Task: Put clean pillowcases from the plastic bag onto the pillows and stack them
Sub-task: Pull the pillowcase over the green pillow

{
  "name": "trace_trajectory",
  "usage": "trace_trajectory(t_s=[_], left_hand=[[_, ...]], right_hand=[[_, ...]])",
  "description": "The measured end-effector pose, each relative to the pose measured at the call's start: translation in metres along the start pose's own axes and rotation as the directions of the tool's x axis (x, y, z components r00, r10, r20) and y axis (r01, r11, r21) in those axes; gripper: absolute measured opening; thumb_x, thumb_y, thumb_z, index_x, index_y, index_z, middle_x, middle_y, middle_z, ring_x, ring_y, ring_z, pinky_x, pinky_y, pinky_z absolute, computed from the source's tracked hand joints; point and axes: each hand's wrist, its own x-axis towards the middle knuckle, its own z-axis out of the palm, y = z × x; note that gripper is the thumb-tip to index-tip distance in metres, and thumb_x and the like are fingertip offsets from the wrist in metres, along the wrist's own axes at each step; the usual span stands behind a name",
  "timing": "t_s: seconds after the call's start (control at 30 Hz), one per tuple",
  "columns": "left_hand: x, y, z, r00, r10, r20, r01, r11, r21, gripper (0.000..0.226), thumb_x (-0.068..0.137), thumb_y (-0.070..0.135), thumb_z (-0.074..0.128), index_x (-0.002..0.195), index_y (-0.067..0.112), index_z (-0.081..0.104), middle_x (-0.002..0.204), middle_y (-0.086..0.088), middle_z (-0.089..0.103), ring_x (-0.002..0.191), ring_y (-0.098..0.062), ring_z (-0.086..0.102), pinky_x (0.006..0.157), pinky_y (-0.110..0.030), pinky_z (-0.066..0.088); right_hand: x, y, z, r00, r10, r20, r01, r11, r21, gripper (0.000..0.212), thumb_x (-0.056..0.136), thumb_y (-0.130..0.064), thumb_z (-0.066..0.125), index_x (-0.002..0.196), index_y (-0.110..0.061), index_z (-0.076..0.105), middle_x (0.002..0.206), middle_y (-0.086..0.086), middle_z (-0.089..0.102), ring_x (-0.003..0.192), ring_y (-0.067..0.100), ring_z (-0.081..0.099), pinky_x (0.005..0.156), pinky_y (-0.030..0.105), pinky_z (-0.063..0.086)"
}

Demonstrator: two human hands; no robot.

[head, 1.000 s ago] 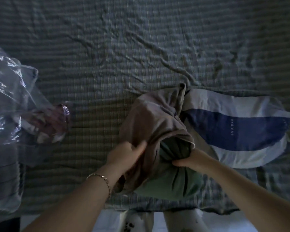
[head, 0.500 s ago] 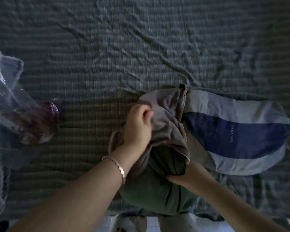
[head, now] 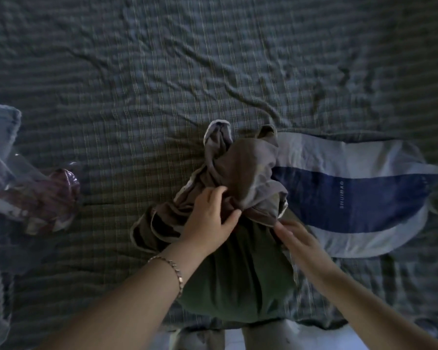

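Head view — left hand (head: pixel 210 218) gripping pillowcase (head: pixel 240 170), right hand (head: pixel 297 239) on pillow (head: pixel 238 276)

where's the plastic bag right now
In the head view the plastic bag lies at the far left, on the checked sheet, well left of the green pillow.

Bedsheet (head: pixel 162 84) is wrinkly matt checked cloth. The taupe pillowcase (head: pixel 243 168) and green pillow (head: pixel 238 279) look like soft matt fabric, the striped pillow (head: pixel 352 198) like smoother cloth. The plastic bag (head: pixel 23 188) is clear, glossy and crinkly. Bracelet (head: pixel 173 267) is shiny metal links.
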Motion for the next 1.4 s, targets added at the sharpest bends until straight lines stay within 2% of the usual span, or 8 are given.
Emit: trace_trajectory(t_s=[0.23, 0.43, 0.6, 0.7, 0.83, 1.1, 1.27, 1.4], left_hand=[[0.013, -0.017, 0.003, 0.935, -0.346, 0.082, 0.333, 0.933, 0.138, 0.121, 0.062, 0.059, 0.075, 0.148, 0.015, 0.002, 0.149, -0.014, 0.022, 0.135, -0.032, 0.029, 0.106, -0.044, 0.034], [0.034, -0.003, -0.020, 0.833, -0.496, -0.243, 0.465, 0.868, -0.175, 0.032, 0.084, 0.023, 0.061, 0.111, 0.007, 0.055, 0.106, -0.014, 0.065, 0.098, -0.034, 0.061, 0.081, -0.034, 0.049], [0.022, 0.001, -0.067, 0.520, -0.516, -0.681, -0.030, 0.786, -0.618, 0.025, 0.091, -0.005, 0.044, 0.115, -0.003, 0.049, 0.106, -0.008, 0.058, 0.102, -0.025, 0.058, 0.076, -0.010, 0.040], [0.022, -0.021, -0.066, 0.627, -0.582, -0.518, 0.114, 0.727, -0.678, 0.029, 0.096, 0.008, 0.045, 0.125, 0.010, 0.044, 0.115, 0.002, 0.054, 0.108, -0.020, 0.055, 0.085, -0.010, 0.039], [0.004, -0.070, -0.055, 0.804, -0.460, -0.377, 0.522, 0.850, 0.075, 0.031, 0.088, 0.007, 0.051, 0.116, 0.011, 0.040, 0.107, -0.013, 0.059, 0.092, -0.036, 0.058, 0.069, -0.040, 0.044], [-0.029, -0.076, -0.029, 0.920, 0.371, -0.125, -0.273, 0.835, 0.477, 0.026, 0.061, 0.004, 0.060, 0.084, 0.010, 0.048, 0.067, -0.009, 0.060, 0.053, -0.027, 0.060, 0.038, -0.024, 0.042], [-0.029, -0.068, -0.022, 0.989, -0.004, 0.145, -0.081, 0.809, 0.582, 0.041, 0.089, 0.013, 0.047, 0.129, 0.016, 0.041, 0.114, -0.003, 0.058, 0.086, -0.026, 0.064, 0.058, -0.030, 0.039], [-0.012, -0.057, -0.050, 0.834, 0.533, 0.142, -0.535, 0.719, 0.444, 0.019, 0.064, 0.021, 0.045, 0.066, 0.016, 0.062, 0.063, 0.002, 0.055, 0.065, -0.018, 0.051, 0.060, -0.026, 0.037]], right_hand=[[0.034, -0.002, 0.002, 0.968, 0.010, -0.250, -0.019, 0.999, -0.033, 0.013, 0.079, -0.007, 0.066, 0.068, -0.013, 0.067, 0.060, 0.004, 0.064, 0.054, 0.015, 0.058, 0.057, 0.030, 0.049], [0.043, -0.025, 0.014, 0.938, -0.183, -0.293, 0.085, 0.945, -0.317, 0.015, 0.079, -0.003, 0.055, 0.073, -0.016, 0.057, 0.069, 0.003, 0.059, 0.068, 0.026, 0.057, 0.058, 0.032, 0.045], [0.013, -0.023, 0.012, 0.452, -0.862, -0.230, 0.599, 0.484, -0.639, 0.011, 0.065, -0.003, 0.047, 0.066, -0.014, 0.052, 0.062, 0.000, 0.046, 0.054, 0.013, 0.041, 0.045, 0.021, 0.034], [0.031, -0.006, 0.022, 0.628, -0.755, -0.189, 0.390, 0.515, -0.764, 0.005, 0.074, -0.004, 0.059, 0.073, -0.008, 0.062, 0.073, 0.003, 0.052, 0.056, 0.019, 0.050, 0.042, 0.025, 0.039], [0.052, 0.008, 0.029, 0.904, -0.392, -0.172, 0.086, 0.560, -0.824, 0.011, 0.090, -0.013, 0.051, 0.099, -0.014, 0.056, 0.099, -0.001, 0.045, 0.086, 0.018, 0.048, 0.065, 0.026, 0.037], [0.084, 0.010, 0.009, 0.752, -0.122, -0.648, -0.137, 0.932, -0.335, 0.012, 0.086, 0.002, 0.043, 0.080, -0.006, 0.050, 0.100, 0.018, 0.056, 0.074, 0.028, 0.048, 0.065, 0.033, 0.036], [0.077, 0.049, 0.010, 0.853, -0.086, -0.515, -0.297, 0.731, -0.615, 0.012, 0.093, -0.013, 0.044, 0.096, -0.009, 0.054, 0.104, 0.011, 0.055, 0.080, 0.027, 0.049, 0.069, 0.032, 0.036], [0.092, 0.052, 0.024, 0.929, 0.205, -0.308, -0.369, 0.500, -0.784, 0.038, 0.089, -0.032, 0.052, 0.125, -0.019, 0.049, 0.124, 0.009, 0.052, 0.110, 0.030, 0.051, 0.088, 0.037, 0.046]])
